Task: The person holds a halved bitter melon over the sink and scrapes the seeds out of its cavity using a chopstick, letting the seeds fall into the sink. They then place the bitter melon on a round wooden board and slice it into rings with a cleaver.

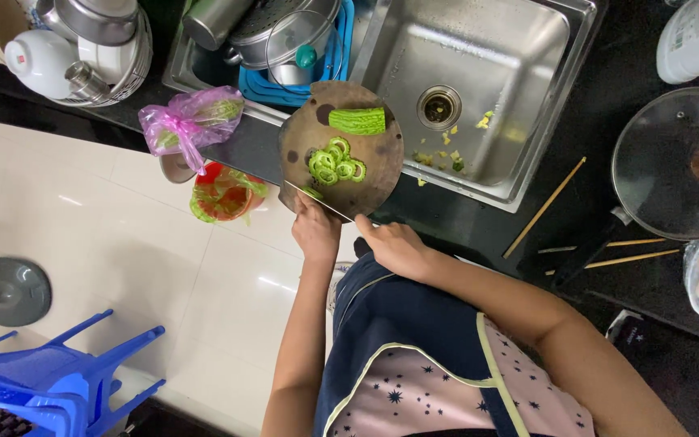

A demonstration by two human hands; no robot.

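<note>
A round dark wooden cutting board point(374, 166) is held at the counter's front edge, beside the sink. On it lie several green gourd slices point(335, 162) and an uncut green gourd piece point(357, 120). My left hand point(315, 232) grips the board's near rim from below. My right hand point(394, 245) is closed at the rim next to it, on the handle end of a thin knife point(317, 202). The knife's blade lies along the board's near edge.
A steel sink point(479, 73) with green scraps near its drain lies beyond the board. A blue rack of pots point(285, 48), bowls point(50, 57) and a pink bag point(192, 117) are to the left. Chopsticks point(544, 208) and a glass-lidded pan point(677, 162) are to the right. Blue stools point(50, 380) stand on the floor.
</note>
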